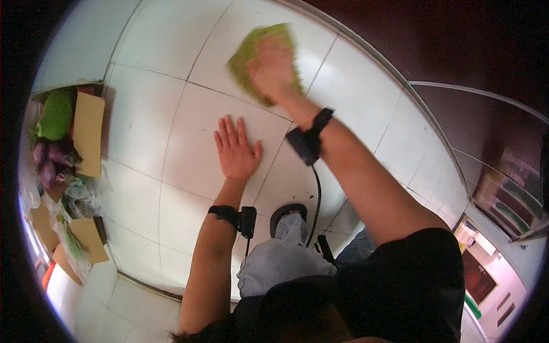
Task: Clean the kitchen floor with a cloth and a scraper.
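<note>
My right hand (274,68) lies over a yellow-green cloth (244,60), pressing it to the white tiled floor (184,115). Both hand and cloth are blurred, and the fingers are hard to make out against the fabric. Lower and to the left, my left hand (238,150) rests palm down on a tile with its fingers spread and nothing in it. Each wrist wears a black strap with a small box; a black cable runs down from the right one.
Cardboard boxes (88,135) at the left hold a green gourd-like vegetable (58,113), purple eggplants (48,171) and plastic-wrapped greens (70,242). Dark glossy cabinet fronts (454,55) border the floor on the right. My shoe (279,214) is planted below my hands, near small dark specks.
</note>
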Tool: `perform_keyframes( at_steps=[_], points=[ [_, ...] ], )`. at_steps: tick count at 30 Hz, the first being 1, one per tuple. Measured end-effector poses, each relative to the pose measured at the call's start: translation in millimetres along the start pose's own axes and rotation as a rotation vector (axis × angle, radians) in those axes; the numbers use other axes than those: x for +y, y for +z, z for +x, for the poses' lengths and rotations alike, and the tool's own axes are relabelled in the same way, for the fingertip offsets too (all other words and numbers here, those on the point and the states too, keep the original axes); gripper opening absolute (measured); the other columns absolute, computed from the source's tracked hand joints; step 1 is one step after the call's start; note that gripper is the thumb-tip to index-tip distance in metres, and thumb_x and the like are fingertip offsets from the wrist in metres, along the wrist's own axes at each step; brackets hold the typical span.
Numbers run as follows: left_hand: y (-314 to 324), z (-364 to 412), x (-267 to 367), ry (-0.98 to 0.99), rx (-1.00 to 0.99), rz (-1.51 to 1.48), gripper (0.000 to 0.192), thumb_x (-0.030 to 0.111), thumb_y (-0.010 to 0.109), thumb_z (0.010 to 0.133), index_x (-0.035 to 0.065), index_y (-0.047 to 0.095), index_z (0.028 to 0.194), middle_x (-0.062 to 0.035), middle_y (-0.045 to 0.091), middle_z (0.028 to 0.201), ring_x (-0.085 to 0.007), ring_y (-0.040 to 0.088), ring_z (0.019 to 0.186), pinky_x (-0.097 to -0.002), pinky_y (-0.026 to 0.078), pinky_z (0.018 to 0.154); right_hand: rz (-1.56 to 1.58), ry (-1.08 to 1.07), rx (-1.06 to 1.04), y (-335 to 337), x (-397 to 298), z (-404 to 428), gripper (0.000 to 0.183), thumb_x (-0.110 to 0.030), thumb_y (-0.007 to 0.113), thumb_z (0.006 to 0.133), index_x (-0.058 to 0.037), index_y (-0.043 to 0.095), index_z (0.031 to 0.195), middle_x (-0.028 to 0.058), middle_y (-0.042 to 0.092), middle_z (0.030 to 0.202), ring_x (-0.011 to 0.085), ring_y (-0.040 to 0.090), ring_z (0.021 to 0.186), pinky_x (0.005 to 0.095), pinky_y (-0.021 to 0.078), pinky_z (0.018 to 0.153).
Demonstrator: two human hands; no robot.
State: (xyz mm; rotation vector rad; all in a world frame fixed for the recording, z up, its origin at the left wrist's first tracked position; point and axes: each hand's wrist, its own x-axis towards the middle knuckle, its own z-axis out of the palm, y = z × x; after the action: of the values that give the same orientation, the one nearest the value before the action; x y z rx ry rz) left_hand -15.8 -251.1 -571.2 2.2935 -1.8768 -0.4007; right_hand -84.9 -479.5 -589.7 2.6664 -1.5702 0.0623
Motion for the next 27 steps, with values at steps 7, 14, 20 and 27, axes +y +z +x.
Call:
perform_keyframes(
  at_steps=[7, 14, 20, 27],
  points=[
    [5.4, -7.2, -3.8, 0.005, 0.019, 0.038, 0.079, 0.04, 0.055, 0.088, 0.0015, 0.026, 0.15, -0.0275, 0.019, 0.156, -0.0421, 0.015, 0.146, -0.0576, 0.013, 0.117, 0.261, -0.067, -0.262, -49.3, 81.8, -183.3, 0.066, -0.036, 0.054, 0.086, -0.002, 0.041, 0.141, 0.0194, 0.035, 0.151, 0.0376, 0.027, 0.142, 0.0516, 0.0206, 0.117],
    [5.6, -3.0, 11.7, 0.052, 0.065, 0.088, 0.078, 0.04, 0.053, 0.09, 0.0023, 0.023, 0.152, -0.0259, 0.02, 0.156, -0.0417, 0.014, 0.147, -0.0565, 0.014, 0.117, -0.091, 0.615, 0.066, 0.3, 213.5, -270.2, 0.059, -0.026, 0.045, 0.095, 0.0062, 0.035, 0.143, 0.0271, 0.03, 0.151, 0.0429, 0.024, 0.142, 0.0501, 0.0183, 0.118],
    [18.0, -5.7, 1.1, 0.049, 0.094, 0.136, 0.066, 0.033, 0.044, 0.096, 0.0069, 0.023, 0.153, -0.0206, 0.019, 0.159, -0.0374, 0.015, 0.148, -0.0537, 0.012, 0.118, 0.368, 0.164, -0.08, -35.1, -16.8, -184.7, 0.063, -0.031, 0.046, 0.091, 0.0029, 0.038, 0.143, 0.022, 0.037, 0.15, 0.0344, 0.031, 0.141, 0.0499, 0.0168, 0.118],
    [17.1, -12.3, -20.2, 0.053, 0.187, 0.082, 0.056, 0.019, 0.046, 0.096, 0.0065, 0.032, 0.149, -0.0161, 0.029, 0.156, -0.0343, 0.023, 0.146, -0.0508, 0.016, 0.118, 0.467, 0.214, -0.033, -49.9, 106.8, -252.7, 0.071, -0.025, 0.059, 0.084, 0.0089, 0.035, 0.142, 0.0297, 0.033, 0.148, 0.0413, 0.027, 0.141, 0.0486, 0.0185, 0.119]
  ],
)
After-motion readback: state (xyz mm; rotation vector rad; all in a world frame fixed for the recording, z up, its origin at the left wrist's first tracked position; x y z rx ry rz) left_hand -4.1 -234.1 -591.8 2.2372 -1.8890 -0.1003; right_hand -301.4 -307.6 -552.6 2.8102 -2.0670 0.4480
